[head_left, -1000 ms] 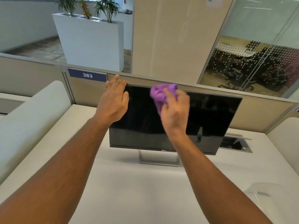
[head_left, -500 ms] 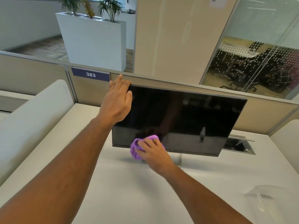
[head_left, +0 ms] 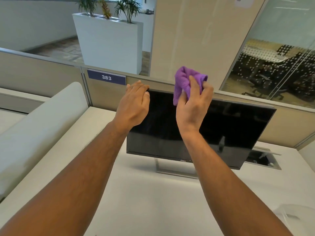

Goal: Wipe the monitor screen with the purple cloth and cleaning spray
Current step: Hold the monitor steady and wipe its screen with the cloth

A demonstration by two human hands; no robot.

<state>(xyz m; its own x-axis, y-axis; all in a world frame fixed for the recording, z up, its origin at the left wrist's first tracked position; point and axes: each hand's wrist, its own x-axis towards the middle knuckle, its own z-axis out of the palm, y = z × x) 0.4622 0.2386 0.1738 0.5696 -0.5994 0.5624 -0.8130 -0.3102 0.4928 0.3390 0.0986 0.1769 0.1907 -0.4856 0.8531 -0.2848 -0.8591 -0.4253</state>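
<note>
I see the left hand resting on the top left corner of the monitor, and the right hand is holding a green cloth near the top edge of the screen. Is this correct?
One detail is wrong: the cloth is purple, not green. The head view shows the right hand gripping it near the top edge of the monitor, while the left hand rests on the top left corner.

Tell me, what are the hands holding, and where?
The right hand grips the bunched purple cloth by its lower part. The left hand rests on the Dell monitor at its top left corner.
</note>
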